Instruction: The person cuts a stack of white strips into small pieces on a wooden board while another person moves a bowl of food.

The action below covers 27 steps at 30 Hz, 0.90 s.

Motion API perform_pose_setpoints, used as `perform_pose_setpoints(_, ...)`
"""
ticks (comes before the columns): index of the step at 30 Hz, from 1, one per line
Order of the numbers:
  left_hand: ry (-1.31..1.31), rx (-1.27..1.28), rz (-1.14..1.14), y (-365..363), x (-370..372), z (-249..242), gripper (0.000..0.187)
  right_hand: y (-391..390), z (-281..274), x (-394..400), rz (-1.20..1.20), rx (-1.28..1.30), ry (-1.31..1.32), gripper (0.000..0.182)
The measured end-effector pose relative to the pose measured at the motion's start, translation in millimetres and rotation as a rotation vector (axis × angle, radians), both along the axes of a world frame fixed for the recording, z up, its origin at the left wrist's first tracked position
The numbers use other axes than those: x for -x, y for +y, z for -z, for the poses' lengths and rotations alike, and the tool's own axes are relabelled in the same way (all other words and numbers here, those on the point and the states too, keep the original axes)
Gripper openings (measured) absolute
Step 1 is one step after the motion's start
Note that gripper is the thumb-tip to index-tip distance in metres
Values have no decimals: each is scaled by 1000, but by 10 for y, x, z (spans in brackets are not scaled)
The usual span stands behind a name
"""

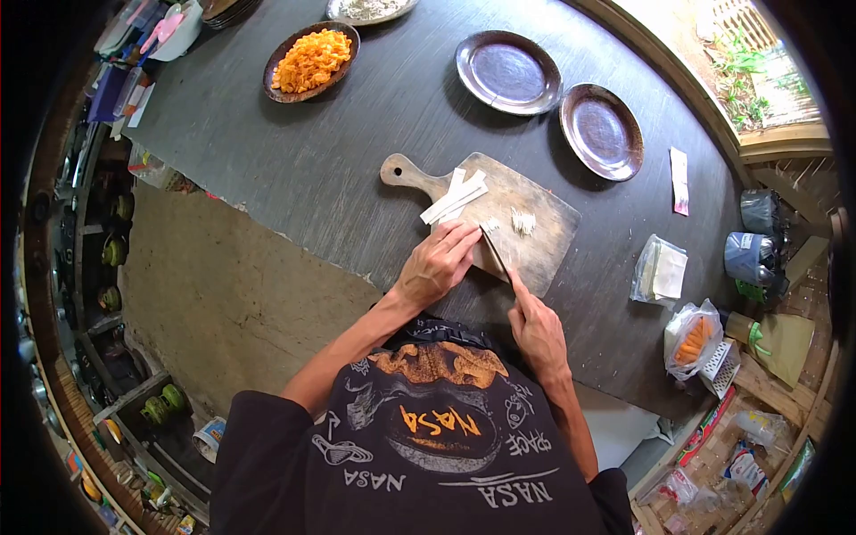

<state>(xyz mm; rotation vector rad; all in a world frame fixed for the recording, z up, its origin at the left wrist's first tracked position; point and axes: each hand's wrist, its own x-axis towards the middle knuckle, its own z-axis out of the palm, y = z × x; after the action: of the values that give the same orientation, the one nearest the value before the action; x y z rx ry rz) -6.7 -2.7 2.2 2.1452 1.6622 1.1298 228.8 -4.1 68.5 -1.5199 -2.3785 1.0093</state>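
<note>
A wooden cutting board [557,209] with a rounded handle lies near the table's edge. Several flat white strips [456,196] are stacked crosswise on its handle side. My left hand [439,265] is closed over the board's near edge, its bent fingertips pressing down on a white strip that they mostly hide. Gripped in my right hand [538,334] is a knife [497,254], its blade tip right beside the left fingertips. Just past the blade are a few thin white slivers [489,225]. A larger heap of slivers [523,222] sits farther right on the board.
On the dark table [383,116] stand a bowl of orange shreds [312,61], a plate of pale bits [370,9] and two brown plates [508,73], [602,132]. Along the right lie a packet [679,181], a plastic bag [660,270], bagged carrots [694,341] and a grater [720,367].
</note>
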Motion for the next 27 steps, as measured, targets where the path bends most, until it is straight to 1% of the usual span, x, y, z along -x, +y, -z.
perform_pose_setpoints(3, -9, 15, 10, -7, -7, 7, 35, -25, -1, -85, -5, 32, -41, 66)
perform_pose_setpoints(5, 9, 21, 17, -16, -6, -4, 35, -54, 56, -112, -4, 8, 30, 65)
perform_pose_setpoints(12, -9, -4, 21, -9, -1, 24, 35, 15, 96, 4, -15, -25, 30, 66)
perform_pose_setpoints(17, -6, 3, 7, -10, -5, 16, 34, -6, -47, 10, -1, 41, -27, 67)
perform_pose_setpoints(21, -18, 17, 25, -7, 18, 18, 34, -48, 9, -110, -12, 25, -42, 67)
perform_pose_setpoints(23, -26, 1, 26, -8, 12, 63, 34, -43, 37, -122, -27, -3, 10, 68)
perform_pose_setpoints(27, -15, -8, 25, 1, 33, 51, 34, -7, 95, -41, -24, -15, 30, 68)
